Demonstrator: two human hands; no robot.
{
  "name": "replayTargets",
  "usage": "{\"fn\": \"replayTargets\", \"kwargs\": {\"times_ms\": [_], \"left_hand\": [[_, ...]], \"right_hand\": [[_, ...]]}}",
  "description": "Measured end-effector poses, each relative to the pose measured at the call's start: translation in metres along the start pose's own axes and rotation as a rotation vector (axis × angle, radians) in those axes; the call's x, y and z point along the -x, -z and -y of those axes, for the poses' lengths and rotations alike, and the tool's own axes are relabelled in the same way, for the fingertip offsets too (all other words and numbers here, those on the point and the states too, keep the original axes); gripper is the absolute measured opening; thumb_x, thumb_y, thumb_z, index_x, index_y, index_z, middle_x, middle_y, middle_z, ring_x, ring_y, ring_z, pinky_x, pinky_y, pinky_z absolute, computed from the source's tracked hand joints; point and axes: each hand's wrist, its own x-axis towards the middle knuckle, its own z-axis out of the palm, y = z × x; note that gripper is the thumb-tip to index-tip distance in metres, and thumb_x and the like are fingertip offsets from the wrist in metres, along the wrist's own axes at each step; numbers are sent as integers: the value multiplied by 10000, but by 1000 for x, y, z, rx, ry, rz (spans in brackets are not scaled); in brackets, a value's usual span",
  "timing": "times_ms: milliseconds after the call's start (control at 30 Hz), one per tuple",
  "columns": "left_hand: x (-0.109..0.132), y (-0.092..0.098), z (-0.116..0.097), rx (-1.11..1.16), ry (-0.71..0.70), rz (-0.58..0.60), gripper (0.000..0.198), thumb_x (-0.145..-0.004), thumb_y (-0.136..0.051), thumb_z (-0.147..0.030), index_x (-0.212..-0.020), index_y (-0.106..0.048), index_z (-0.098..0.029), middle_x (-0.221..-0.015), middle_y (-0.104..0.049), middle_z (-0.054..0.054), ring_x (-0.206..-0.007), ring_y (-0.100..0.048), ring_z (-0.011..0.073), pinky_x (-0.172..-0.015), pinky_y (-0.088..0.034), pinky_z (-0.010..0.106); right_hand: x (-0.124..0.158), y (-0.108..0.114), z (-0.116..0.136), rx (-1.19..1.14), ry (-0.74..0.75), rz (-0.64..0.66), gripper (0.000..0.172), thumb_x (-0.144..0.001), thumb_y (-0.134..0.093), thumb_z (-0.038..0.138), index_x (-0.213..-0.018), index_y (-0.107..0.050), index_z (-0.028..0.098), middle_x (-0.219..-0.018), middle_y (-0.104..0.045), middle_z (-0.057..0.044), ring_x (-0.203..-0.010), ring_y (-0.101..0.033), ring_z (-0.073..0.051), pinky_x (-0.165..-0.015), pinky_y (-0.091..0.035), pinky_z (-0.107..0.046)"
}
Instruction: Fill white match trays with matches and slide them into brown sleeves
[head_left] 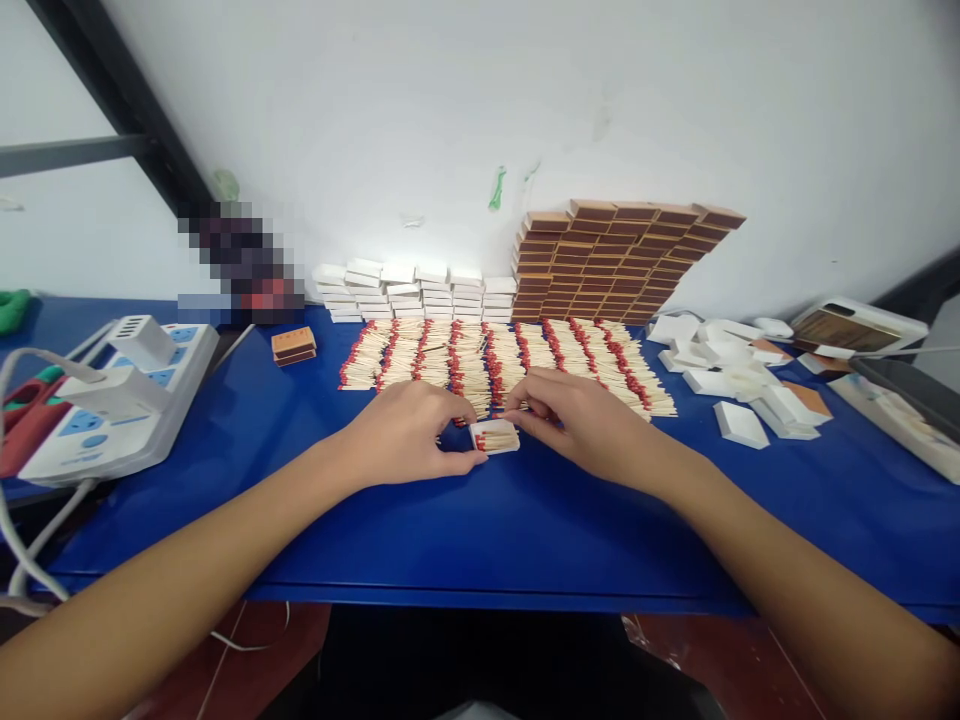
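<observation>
A small white matchbox tray (496, 437) holding red-tipped matches lies on the blue table (480, 530). My left hand (409, 432) is closed round the tray's left side, thumb at its near edge. My right hand (574, 415) pinches at the tray's right far corner, fingertips pressed together on matches there. Just beyond both hands a long row of loose red-tipped matches (502, 358) lies in bundles across the table.
White inner trays (416, 290) are stacked at the back by the wall. Brown matchbox sleeves (615, 260) are piled beside them. Loose white trays (731, 375) lie at the right. A power strip (112, 400) with plugs and one brown matchbox (293, 345) sit at the left.
</observation>
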Motion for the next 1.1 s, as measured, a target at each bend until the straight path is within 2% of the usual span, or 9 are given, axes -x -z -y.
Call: {"fn": "replayTargets", "kwargs": {"times_ms": [133,233,500,900,1100], "left_hand": [[0,-1,0,-5,4,-13,285,-871,-715,-472,-839,-742,-190,-632,-603,-28,-583,-539,118,-564,-276,273],[0,-1,1,1,9,-8,290,-872,-715,-480,-862,-753,-192,-634,-602,-28,-588,-543,120,-565,-280,274],[1,-2,2,13,-5,3,287,-873,-728,-468,-977,-794,-209,-662,-630,-27,-616,-572,127,-578,-309,275],[0,-1,0,6,6,15,287,-872,-723,-467,-974,-799,-210,-647,-617,-27,-614,-571,130,-577,-301,279],[-1,0,0,4,7,21,280,-876,-716,-468,-941,-789,-206,-658,-634,-24,-616,-573,129,-581,-308,278]], "right_hand": [[2,-4,12,-15,48,41,102,-1049,-560,253,-1015,-647,213,-914,-631,-33,-776,-579,-169,-693,-407,-292],[3,-6,12,7,60,51,105,-1045,-559,246,-999,-644,206,-911,-630,-33,-778,-577,-168,-692,-401,-292],[2,1,8,37,-27,90,119,-1026,-594,261,-941,-655,205,-882,-644,-38,-751,-575,-175,-675,-390,-301],[5,-2,10,-13,-61,170,147,-1054,-562,274,-928,-603,212,-950,-672,-48,-841,-610,-197,-700,-404,-309],[3,-7,6,-13,-74,143,179,-1086,-508,335,-972,-575,214,-964,-658,-57,-857,-609,-213,-725,-413,-327]]}}
